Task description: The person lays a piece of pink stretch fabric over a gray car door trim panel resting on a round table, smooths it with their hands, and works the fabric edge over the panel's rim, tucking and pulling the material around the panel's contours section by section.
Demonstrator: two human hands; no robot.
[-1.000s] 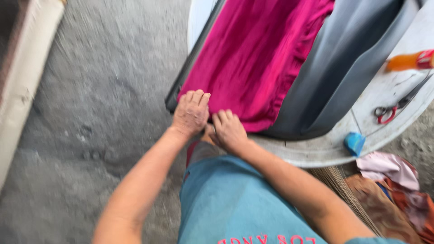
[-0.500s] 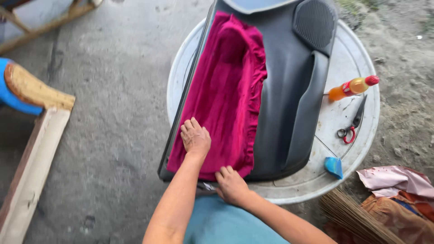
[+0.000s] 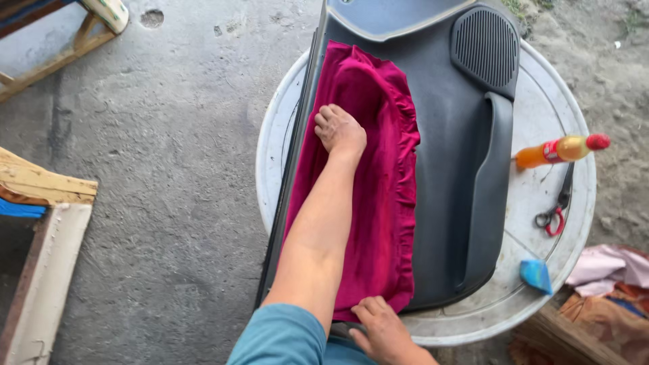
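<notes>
On the concrete floor (image 3: 169, 203) at far left stands a pale wooden frame (image 3: 47, 223) with a strip of blue beneath its top board. To its right, a round white bench (image 3: 270, 155) carries a long grey car door panel (image 3: 449, 182), its long axis running from the near edge away from the person, the ribbed speaker grille (image 3: 485, 47) at the far end and the armrest along its right side. A magenta cloth (image 3: 378, 203) lies lengthwise over the left half of the panel, with a ruffled right edge and its far end bunched up. The left hand (image 3: 340, 130) rests palm down on the upper part of the cloth, fingers (image 3: 324, 122) spread flat and gripping nothing. The right hand (image 3: 384, 330) sits at the near end, fingers curled on the cloth's bottom edge against the panel; whether it pinches the fabric cannot be told.

On the right of the bench lie a plastic bottle (image 3: 558, 150) of orange liquid, on its side with a red cap pointing right and a red band round its middle, red-handled scissors (image 3: 556, 206) pointing away, and a small blue piece (image 3: 537, 276). Pink and orange rags (image 3: 608, 270) sit off the bench at far right.

Half a second ago the left hand lay lower on the cloth, close to the right; it has since slid up toward the far end
</notes>
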